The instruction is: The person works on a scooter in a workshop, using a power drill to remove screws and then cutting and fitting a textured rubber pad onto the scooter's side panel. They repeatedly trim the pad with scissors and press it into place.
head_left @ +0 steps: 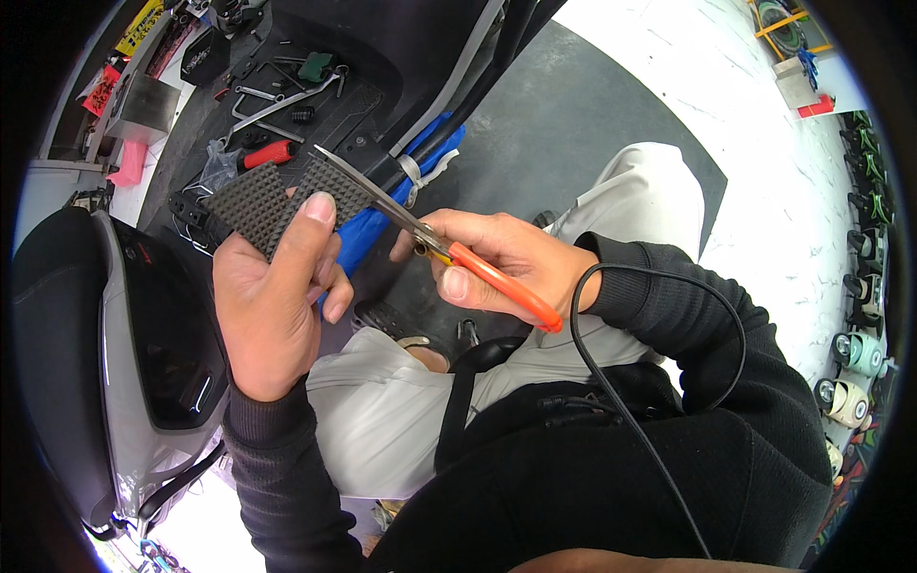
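My left hand pinches a dark grey, pyramid-textured foam sheet between thumb and fingers. A gap runs down from its upper edge, so two flaps stand side by side; I cannot tell whether they are fully apart. In my right hand is a pair of scissors with orange handles, my fingers wrapped round them. Their metal blades point up and left, lying along the right flap of the foam. Just beyond the blades, a blue wrap surrounds a black tube, bound with a pale tie.
Wrenches, a red-handled tool and small parts lie on the black footboard ahead. A grey scooter body with a black seat stands at the left. A black cable loops over my right sleeve. Toy-like vehicles line the far right.
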{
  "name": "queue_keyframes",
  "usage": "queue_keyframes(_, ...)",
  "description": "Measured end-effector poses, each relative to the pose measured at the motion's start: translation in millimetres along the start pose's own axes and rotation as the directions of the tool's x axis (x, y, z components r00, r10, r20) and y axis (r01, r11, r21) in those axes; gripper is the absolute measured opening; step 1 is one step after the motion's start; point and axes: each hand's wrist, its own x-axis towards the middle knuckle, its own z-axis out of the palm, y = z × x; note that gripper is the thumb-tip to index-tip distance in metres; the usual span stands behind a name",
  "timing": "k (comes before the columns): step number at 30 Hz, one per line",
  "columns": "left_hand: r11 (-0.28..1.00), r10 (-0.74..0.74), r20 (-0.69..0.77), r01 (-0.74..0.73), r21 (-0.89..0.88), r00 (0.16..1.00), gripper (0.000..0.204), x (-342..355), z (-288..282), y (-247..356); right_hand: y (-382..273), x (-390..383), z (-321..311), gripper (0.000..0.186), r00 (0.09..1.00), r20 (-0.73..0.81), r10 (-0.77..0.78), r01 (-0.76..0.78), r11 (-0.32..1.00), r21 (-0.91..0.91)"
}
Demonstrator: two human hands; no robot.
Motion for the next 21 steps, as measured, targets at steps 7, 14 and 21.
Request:
queue_keyframes(7,0.999,0.012,-0.002,-0.012,0.041,1.0,0.026,-0.1,1.4,-4.3,-1.9,-0.8,-0.7,0.059,1.0,-0.018,-0.023,0.022,0.998,-0.059)
queue_keyframes(14,0.999,0.002,-0.015,-0.002,0.035,1.0,0.041,0.2,-1.1,-2.2,-3.5,-0.9,-1.2,0.058,1.0,-0.023,0.014,-0.016,0.995,-0.096)
queue_keyframes(21,1.0,-0.007,-0.045,0.008,0.028,0.999,0.038,-0.9,3.5,-0.8,-3.6,-1.5,-1.6,0.061,1.0,-0.016,0.01,-0.011,0.997,-0.079)
